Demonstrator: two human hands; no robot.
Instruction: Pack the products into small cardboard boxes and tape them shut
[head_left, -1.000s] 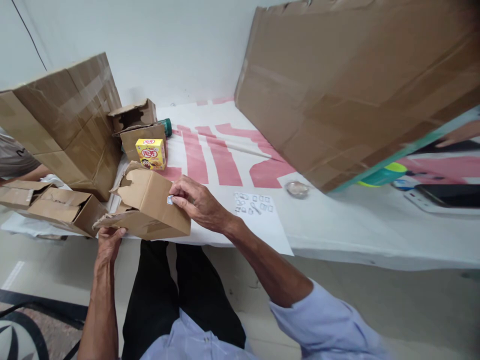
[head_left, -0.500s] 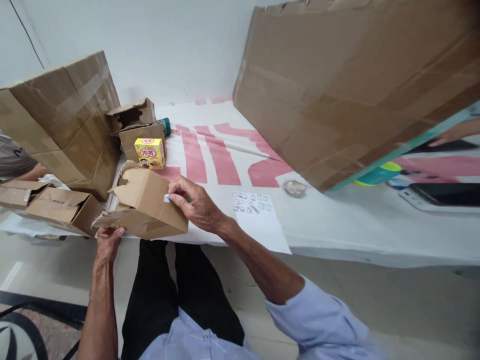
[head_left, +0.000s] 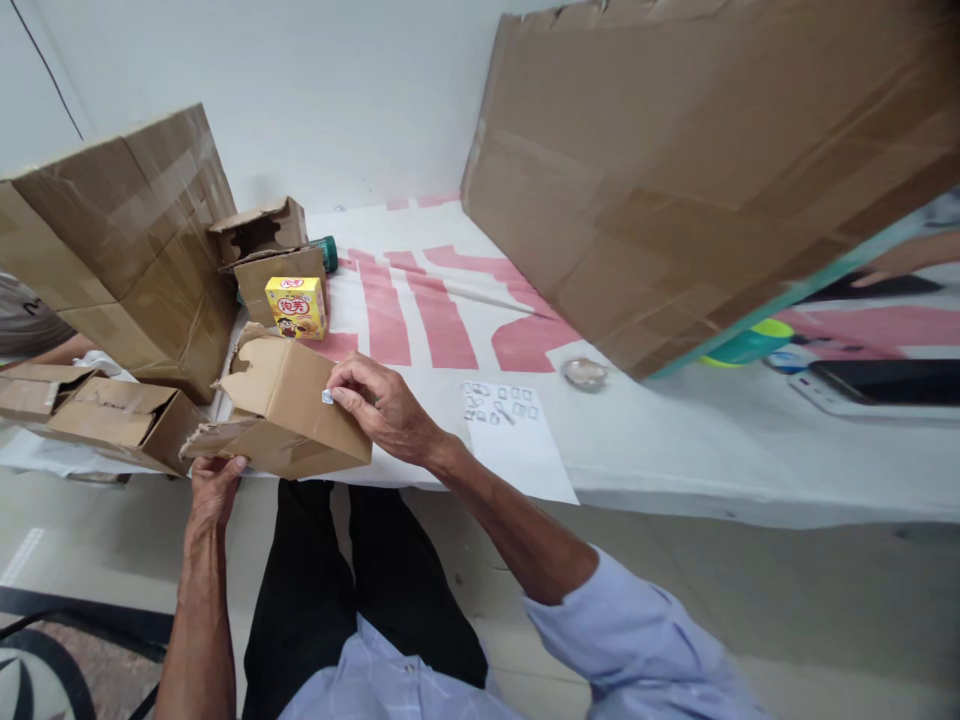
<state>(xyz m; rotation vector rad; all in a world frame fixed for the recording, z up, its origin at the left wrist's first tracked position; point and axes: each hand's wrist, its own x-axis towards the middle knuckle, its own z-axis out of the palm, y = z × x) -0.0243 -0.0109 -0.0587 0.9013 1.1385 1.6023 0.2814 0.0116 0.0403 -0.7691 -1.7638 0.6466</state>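
Note:
A brown cardboard box (head_left: 300,415) with torn, partly raised flaps lies at the table's near edge, in front of me. My left hand (head_left: 216,482) is closed on its lower left corner, thumb on top and the other fingers hidden beneath. With thumb and forefinger, my right hand (head_left: 379,405) pinches a small white-and-blue sticker (head_left: 327,397) against the box's upper right side. Whether the sticker is stuck down, I cannot tell. Just behind the box stands a yellow snack box (head_left: 296,308). To the right lies a white sheet (head_left: 517,455) bearing several small dark-outlined squares.
Tall cardboard panels stand at the left (head_left: 142,230) and right (head_left: 675,180). Another open carton (head_left: 259,232) sits behind the snack box, and a flat carton (head_left: 112,410) at far left. A clear round object (head_left: 585,374) lies right of centre. Other people's arms show at both sides.
The view has shifted very slightly. Both hands keep their places on the box, and the sticker stays in the right hand's pinch at nearly the same spot.

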